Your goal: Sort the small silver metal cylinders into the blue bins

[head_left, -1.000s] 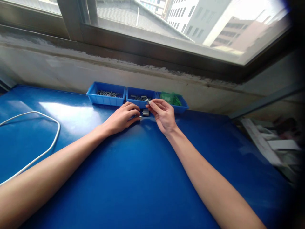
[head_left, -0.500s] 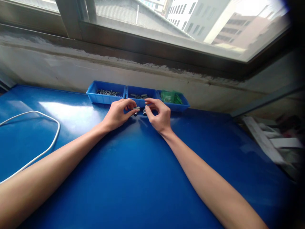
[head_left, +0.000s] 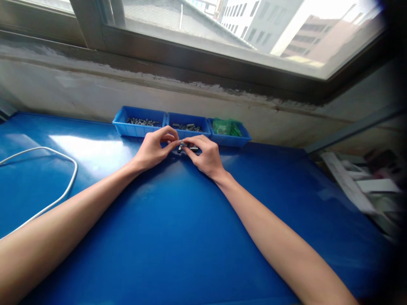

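My left hand (head_left: 155, 147) is closed in a pinch, its thumb and forefinger on a small silver metal part (head_left: 180, 143). Opposite it, my right hand (head_left: 206, 155) has its thumb and forefinger closed at the same part, so the fingertips of both hands nearly meet. The fingers cover most of the part, and its exact kind cannot be made out. Just below the fingertips a small dark piece (head_left: 179, 150) shows. Another small silver and black piece (head_left: 193, 149) is partly hidden under my right hand's fingers; whether it lies on the table is unclear.
Three joined blue bins stand along the wall: the left bin (head_left: 135, 131) contains small metal hardware, the middle bin (head_left: 203, 132) cylindrical metal pieces, the right bin (head_left: 233, 141) green plastic bags. A white cable (head_left: 75, 169) curves over the blue table (head_left: 178, 237) at left.
My right hand has moved left, bringing its fingertips to the part in my left hand. My left hand stays almost in place. The whole view has shifted slightly.
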`<action>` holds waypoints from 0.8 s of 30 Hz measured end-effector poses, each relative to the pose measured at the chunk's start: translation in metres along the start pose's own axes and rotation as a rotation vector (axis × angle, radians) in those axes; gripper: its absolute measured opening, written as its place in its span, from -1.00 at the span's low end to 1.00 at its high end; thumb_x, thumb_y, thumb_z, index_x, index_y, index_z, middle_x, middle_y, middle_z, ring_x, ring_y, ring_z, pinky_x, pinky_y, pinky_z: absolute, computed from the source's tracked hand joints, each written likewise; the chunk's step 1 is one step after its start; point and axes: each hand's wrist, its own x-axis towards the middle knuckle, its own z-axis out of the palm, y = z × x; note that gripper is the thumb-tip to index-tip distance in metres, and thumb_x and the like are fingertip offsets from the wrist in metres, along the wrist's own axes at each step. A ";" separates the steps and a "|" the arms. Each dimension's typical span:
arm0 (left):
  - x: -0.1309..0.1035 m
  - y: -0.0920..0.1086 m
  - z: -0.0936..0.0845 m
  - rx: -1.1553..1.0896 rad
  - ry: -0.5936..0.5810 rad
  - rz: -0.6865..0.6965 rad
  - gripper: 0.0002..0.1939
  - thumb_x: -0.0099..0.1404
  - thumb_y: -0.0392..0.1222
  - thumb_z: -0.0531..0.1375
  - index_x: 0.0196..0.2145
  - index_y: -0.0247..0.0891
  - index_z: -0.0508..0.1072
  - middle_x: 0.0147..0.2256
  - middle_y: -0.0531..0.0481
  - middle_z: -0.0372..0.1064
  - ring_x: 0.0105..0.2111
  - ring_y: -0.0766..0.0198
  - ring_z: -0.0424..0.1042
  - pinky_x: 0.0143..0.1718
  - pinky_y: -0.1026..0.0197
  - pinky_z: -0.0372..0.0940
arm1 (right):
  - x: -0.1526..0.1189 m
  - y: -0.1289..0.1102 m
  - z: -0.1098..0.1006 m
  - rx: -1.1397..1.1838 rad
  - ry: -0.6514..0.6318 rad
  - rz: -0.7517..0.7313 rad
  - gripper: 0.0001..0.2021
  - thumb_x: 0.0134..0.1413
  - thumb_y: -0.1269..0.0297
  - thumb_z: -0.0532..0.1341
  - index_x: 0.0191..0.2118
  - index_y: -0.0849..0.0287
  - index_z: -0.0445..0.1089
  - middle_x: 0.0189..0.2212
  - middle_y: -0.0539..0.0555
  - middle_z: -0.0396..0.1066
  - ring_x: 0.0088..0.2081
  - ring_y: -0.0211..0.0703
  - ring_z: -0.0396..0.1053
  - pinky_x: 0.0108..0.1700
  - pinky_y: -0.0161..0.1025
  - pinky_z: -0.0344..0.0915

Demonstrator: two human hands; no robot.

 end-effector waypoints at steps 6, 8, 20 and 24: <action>0.000 0.001 0.000 -0.008 -0.008 -0.060 -0.65 0.38 0.13 0.26 -0.19 -0.24 0.46 -0.32 -0.05 0.58 -0.29 0.19 0.58 -0.21 0.24 0.43 | 0.000 0.000 0.001 0.021 0.008 0.015 -0.81 0.31 0.14 0.27 -0.10 0.05 0.58 -0.21 0.10 0.61 -0.18 -0.04 0.52 0.01 -0.08 0.44; 0.000 0.002 0.000 -0.007 -0.002 -0.064 -0.67 0.41 0.11 0.23 -0.16 -0.24 0.46 -0.33 -0.04 0.59 -0.30 0.20 0.59 -0.21 0.25 0.42 | 0.001 0.000 0.001 0.027 0.010 0.011 -0.79 0.33 0.11 0.25 -0.11 0.06 0.58 -0.21 0.10 0.61 -0.18 -0.05 0.52 0.01 -0.09 0.44; -0.001 -0.007 0.003 0.407 -0.019 0.166 -0.78 0.41 -0.09 0.20 -0.24 -0.25 0.60 -0.27 -0.08 0.57 -0.28 0.19 0.51 -0.19 0.18 0.38 | 0.006 0.007 -0.003 0.012 0.369 0.382 -0.64 0.24 -0.09 0.27 -0.15 0.10 0.59 -0.53 0.01 0.54 -0.49 -0.11 0.49 -0.31 -0.20 0.38; -0.004 -0.009 0.007 0.544 -0.156 0.258 -0.73 0.44 -0.11 0.17 -0.11 -0.26 0.62 -0.08 -0.17 0.54 -0.10 0.07 0.50 -0.01 0.08 0.39 | 0.008 0.017 -0.003 -0.002 0.357 0.424 -0.61 0.26 -0.10 0.24 -0.13 0.13 0.59 -0.60 -0.01 0.51 -0.52 -0.11 0.48 -0.30 -0.21 0.37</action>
